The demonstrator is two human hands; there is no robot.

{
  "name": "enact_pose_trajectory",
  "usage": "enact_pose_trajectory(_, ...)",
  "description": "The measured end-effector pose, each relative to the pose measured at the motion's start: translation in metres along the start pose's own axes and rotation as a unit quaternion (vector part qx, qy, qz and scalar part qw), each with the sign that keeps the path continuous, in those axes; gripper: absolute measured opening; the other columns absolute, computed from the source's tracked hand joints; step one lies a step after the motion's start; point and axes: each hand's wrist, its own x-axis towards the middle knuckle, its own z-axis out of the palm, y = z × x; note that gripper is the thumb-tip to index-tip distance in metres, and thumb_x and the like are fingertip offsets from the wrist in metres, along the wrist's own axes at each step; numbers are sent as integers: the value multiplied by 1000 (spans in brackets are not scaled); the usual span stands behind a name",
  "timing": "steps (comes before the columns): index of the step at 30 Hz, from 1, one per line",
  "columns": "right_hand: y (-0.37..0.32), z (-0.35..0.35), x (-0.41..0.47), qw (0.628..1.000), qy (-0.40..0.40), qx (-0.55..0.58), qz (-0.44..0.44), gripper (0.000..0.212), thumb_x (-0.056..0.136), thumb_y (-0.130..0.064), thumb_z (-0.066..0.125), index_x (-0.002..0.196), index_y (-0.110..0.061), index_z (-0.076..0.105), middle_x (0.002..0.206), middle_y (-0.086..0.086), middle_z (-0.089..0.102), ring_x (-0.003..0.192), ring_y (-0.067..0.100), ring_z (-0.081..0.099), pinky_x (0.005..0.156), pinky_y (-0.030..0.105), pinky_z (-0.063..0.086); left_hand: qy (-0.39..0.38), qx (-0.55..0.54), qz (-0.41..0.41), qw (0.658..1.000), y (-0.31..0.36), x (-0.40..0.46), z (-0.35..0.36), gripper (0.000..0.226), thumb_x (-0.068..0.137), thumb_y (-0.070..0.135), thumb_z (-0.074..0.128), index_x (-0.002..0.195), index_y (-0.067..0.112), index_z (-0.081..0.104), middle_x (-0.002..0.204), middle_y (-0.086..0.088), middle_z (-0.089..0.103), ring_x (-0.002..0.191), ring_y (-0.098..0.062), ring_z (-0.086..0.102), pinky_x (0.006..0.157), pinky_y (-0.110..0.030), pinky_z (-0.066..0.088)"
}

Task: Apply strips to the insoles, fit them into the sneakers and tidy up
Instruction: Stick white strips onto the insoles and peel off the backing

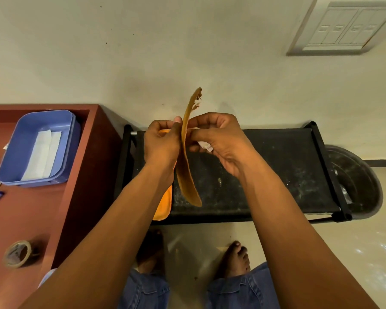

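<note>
A: Holding 1 brown insole up on its edge, above the black table. Frayed at the top tip.

B: Gripped by which hands?

A: By both. Left hand curled round the left side, thumb pressed on the edge. Right hand curled too, pinching the right side near the middle.

B: Anything else in the right hand?

A: Yes, a small white strip poking out under the fingers. Hard to tell if stuck on the insole.

B: And a 2nd insole?

A: An orange insole, flat on the left end of the black table, partly hidden behind the left arm, hanging a bit over the near edge.

B: On the left?

A: A red table with a blue tub. 2 white strips lying inside the tub. A tape roll near the front.

B: Down below?

A: Bare feet on the floor and blue jeans.
</note>
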Motion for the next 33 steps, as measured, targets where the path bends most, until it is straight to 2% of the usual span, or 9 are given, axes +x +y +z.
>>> enact_pose_trajectory(2,1,-1,1,1000,25,7,1,24,81,4,79,104,4,72,95,18,77,74,24,76,65,31,63,-26,26,3,999,3,-2,-1,38,100,50,58,90,17,74,88,-11,77,86,-30,76,84,-52,62)
enact_pose_trajectory(6,8,-6,9,993,107,-50,16,23,79,-1,83,100,-4,74,93,12,76,76,25,77,75,42,65,-136,2,-100,986,11,-6,-3,66,101,67,37,109,12,72,95,-12,79,90,-28,78,82,-45,63)
enact_pose_trajectory(9,12,-12,13,987,148,-61,30,23,75,-3,84,95,-10,75,91,11,76,76,25,77,75,44,65,-189,2,-87,978,15,-9,-3,58,95,64,54,113,12,71,100,-11,79,90,-26,78,78,-42,64)
enact_pose_trajectory(12,12,-13,14,986,148,-66,34,24,73,-3,84,94,-12,75,96,10,75,81,25,76,75,42,65,-172,44,-14,984,11,-7,0,28,96,26,71,120,11,69,103,-12,78,87,-23,79,73,-36,63)
enact_pose_trajectory(15,12,-15,15,985,155,-61,40,21,76,-4,84,94,-12,75,94,10,75,75,24,76,73,41,65,-132,60,0,989,7,-1,0,21,100,7,62,120,9,70,99,-11,78,86,-23,78,65,-29,62)
enact_pose_trajectory(18,13,-24,17,977,192,-77,42,11,82,-10,78,91,-16,76,90,6,76,78,23,75,71,39,65,-89,48,-2,995,9,4,-4,20,102,4,56,113,9,72,98,-11,76,87,-23,75,58,-23,59)
enact_pose_trajectory(24,12,-32,13,973,188,-102,87,10,83,-16,77,91,-13,72,85,3,68,83,20,69,81,45,63,-68,-4,-56,996,8,10,-11,20,99,-1,58,97,11,74,92,-9,76,80,-23,73,71,-37,64)
enact_pose_trajectory(29,19,-26,21,974,127,-117,148,12,87,-2,73,89,-9,63,95,12,68,82,25,71,66,40,64,-64,30,-80,994,-2,14,-8,16,98,-2,61,107,7,71,101,-13,74,80,-21,72,59,-29,62)
enact_pose_trajectory(33,35,-23,29,954,149,-215,147,13,83,-5,74,92,-10,66,90,14,71,78,29,74,73,47,64,-114,133,-73,982,-12,16,-4,39,96,0,64,134,7,60,116,-15,71,105,-28,70,84,-41,61)
